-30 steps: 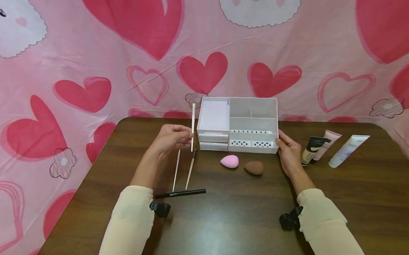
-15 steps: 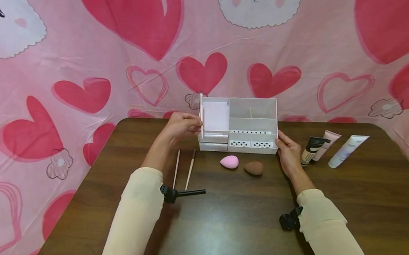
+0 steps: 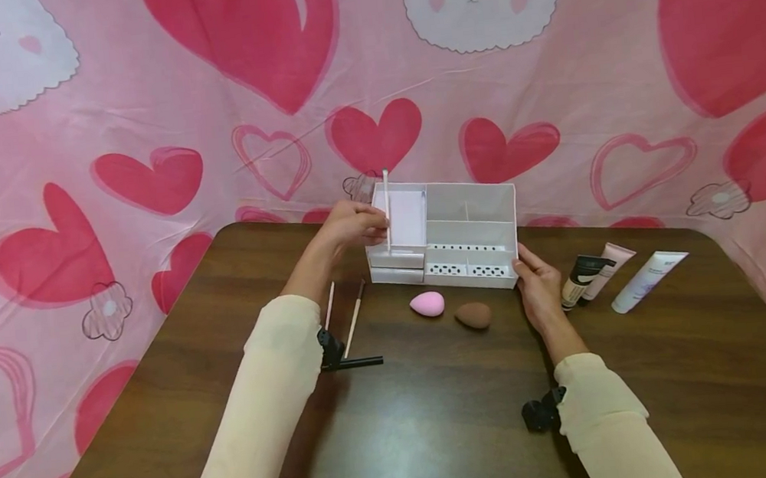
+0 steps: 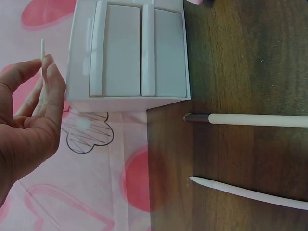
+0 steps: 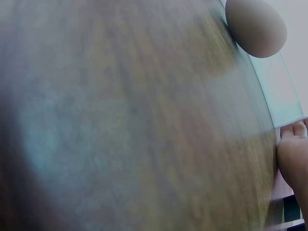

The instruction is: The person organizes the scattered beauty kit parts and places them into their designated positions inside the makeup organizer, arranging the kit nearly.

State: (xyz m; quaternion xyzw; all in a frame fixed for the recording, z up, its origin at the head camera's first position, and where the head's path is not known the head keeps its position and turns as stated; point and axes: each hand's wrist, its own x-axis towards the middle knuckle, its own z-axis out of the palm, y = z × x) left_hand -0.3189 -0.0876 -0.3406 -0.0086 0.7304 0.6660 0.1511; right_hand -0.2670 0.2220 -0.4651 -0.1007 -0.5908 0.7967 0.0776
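My left hand [image 3: 354, 224] pinches a slim white makeup brush [image 3: 387, 196] between thumb and fingertips, holding it upright. In the head view the brush overlaps the left section of a white makeup organizer [image 3: 473, 281], above its two small drawers [image 4: 122, 53]. In the left wrist view only a thin end of the brush [image 4: 43, 48] shows past the fingers. My right hand [image 3: 540, 285] grips the organizer's right front corner, its fingers at the side wall. Two more brushes lie on the table in front: one with a dark tip [image 4: 260, 120], one thin and white [image 4: 250, 194].
A pink makeup sponge [image 3: 427, 304] and a brown one [image 3: 474, 315] lie before the organizer. Under my left wrist is a black pen-like stick [image 3: 363, 362]. On the right stand a black-capped tube [image 3: 582, 281], a pink tube [image 3: 609, 267] and a white tube [image 3: 650, 282].
My left hand has moved right and slightly up with the brush, from beside the organizer to over its left section. The right hand keeps its grip on the corner.
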